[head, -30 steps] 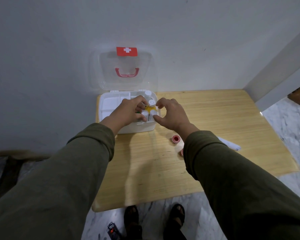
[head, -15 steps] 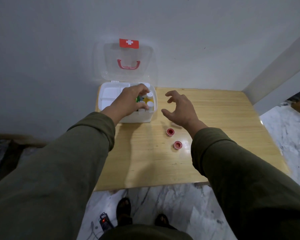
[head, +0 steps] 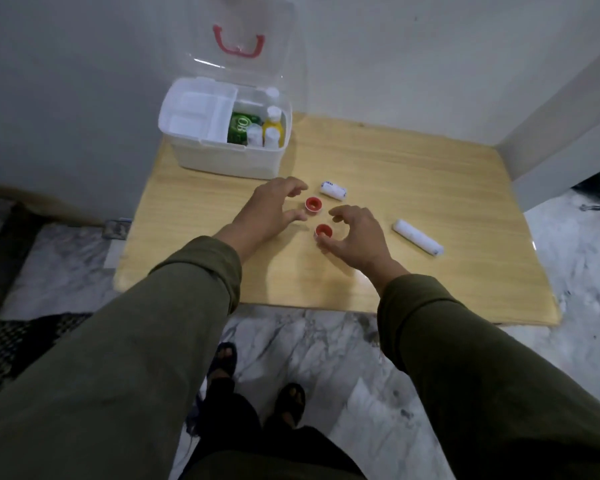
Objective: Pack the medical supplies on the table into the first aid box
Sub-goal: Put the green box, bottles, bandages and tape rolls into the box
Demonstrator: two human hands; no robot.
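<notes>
Near the middle of the frame, two small tape rolls with red cores lie flat on the wooden worktop point(head: 361, 161). The left hand point(head: 269, 209) has its grip spread wide, fingers and thumb either side of the farther tape roll point(head: 313, 203) but not yet closed on it. The right hand point(head: 355, 233) curls around the nearer tape roll point(head: 324, 231); its thumb looks to be touching the roll's lower edge while the fingers arch over it, so this grip reads as released, nothing lifted.

These rolls look light and rigid, with a hard rim. A pinch across the outer edge, thumb opposite fingers, should hold them firmly. Lying flat, they leave little height to catch, so tipping an edge up first may help.

Just above them sits a short white bandage roll point(head: 333, 189), and a longer bandage roll point(head: 419, 236) lies to the right of centre. Both seem soft, light and squeezable, and likely to roll away; a wrap around the middle suits them.

The first aid box point(head: 222, 161) stands open in the upper left of the worktop, its right compartment crowded with bottles point(head: 273, 128) and a green packet point(head: 240, 128).
</notes>
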